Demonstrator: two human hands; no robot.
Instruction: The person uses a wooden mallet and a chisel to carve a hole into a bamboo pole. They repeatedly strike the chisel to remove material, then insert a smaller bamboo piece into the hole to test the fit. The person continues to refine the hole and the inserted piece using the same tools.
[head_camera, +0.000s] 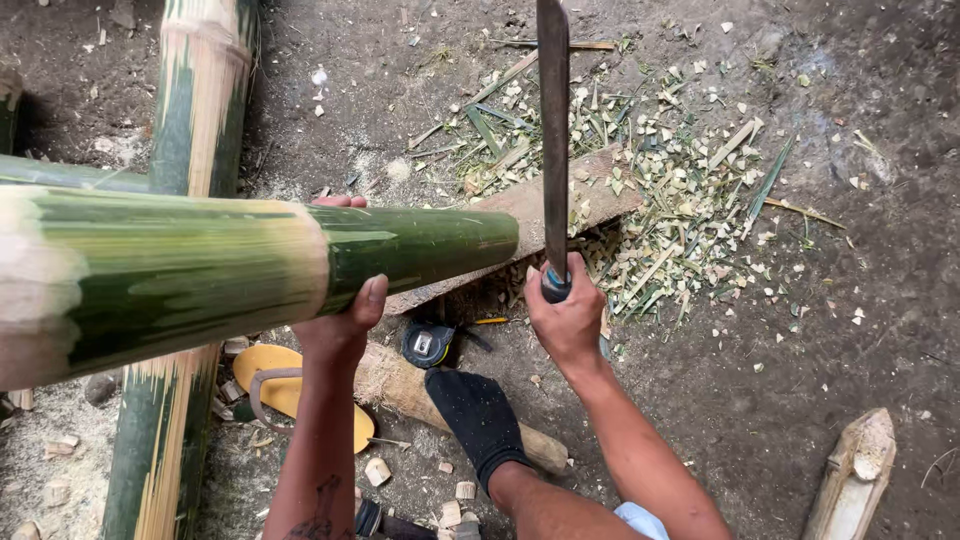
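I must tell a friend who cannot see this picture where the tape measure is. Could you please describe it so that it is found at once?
Start at the thick green bamboo pole that the left hand holds up. Just below its cut end, on the dirt ground, lies the tape measure, between the yellow sandal and the black sock. It is small, round, dark with a pale face, unlike the wood chips around.

A thick green bamboo pole (250, 265), streaked with pale yellow where its skin has been shaved near a node, lies nearly level across the left of the view, its cut end resting on a weathered wooden log (520, 215) on the dirt floor. A long, flat, dark steel machete blade (553, 130) with a blue-wrapped handle stands upright just beyond that cut end, edge toward the pole.
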